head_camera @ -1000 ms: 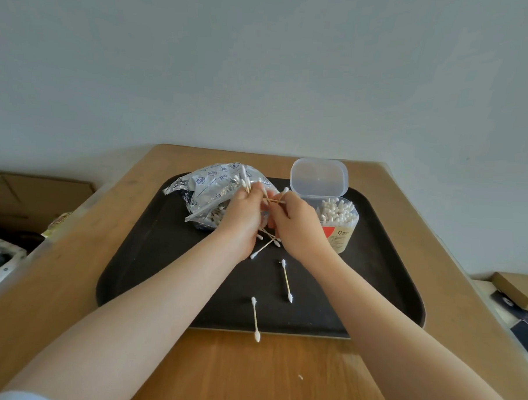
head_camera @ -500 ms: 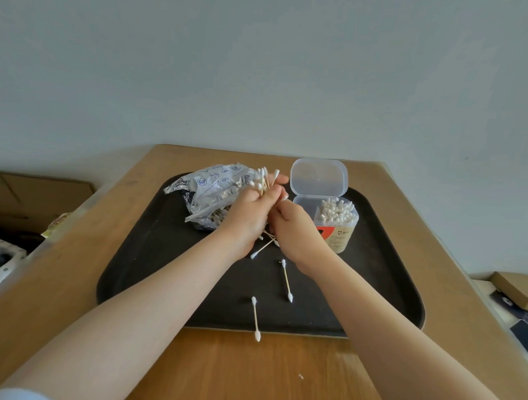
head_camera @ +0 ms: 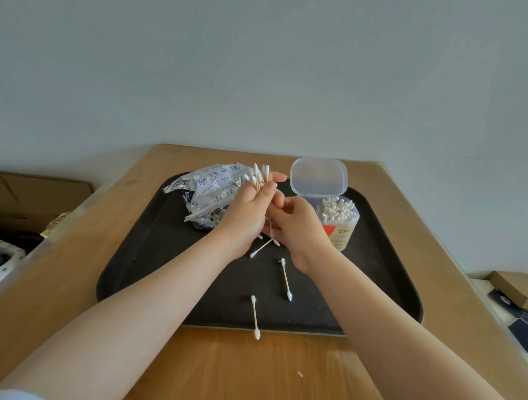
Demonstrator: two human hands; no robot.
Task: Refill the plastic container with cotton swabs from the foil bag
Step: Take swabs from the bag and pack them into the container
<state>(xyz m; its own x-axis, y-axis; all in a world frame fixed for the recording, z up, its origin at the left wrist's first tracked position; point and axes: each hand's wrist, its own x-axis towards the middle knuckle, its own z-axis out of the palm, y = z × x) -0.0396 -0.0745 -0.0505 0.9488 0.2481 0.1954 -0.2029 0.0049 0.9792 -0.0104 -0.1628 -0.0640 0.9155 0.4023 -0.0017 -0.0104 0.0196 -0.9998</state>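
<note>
Several cotton swabs (head_camera: 259, 177) stand upright, gripped as a bundle in the left hand (head_camera: 247, 209), likely for squaring their tips; the right hand (head_camera: 298, 225) curls beside it, its hold unclear. The open plastic container (head_camera: 339, 221) waits just right, foil bag (head_camera: 210, 191) behind.

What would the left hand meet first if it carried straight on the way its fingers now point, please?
Judging loosely, the left hand, gripping a bundle of cotton swabs, points up and away toward the wall. Nothing shows ahead except bare table; the foil bag lies beside it. Depth is unclear.
</note>
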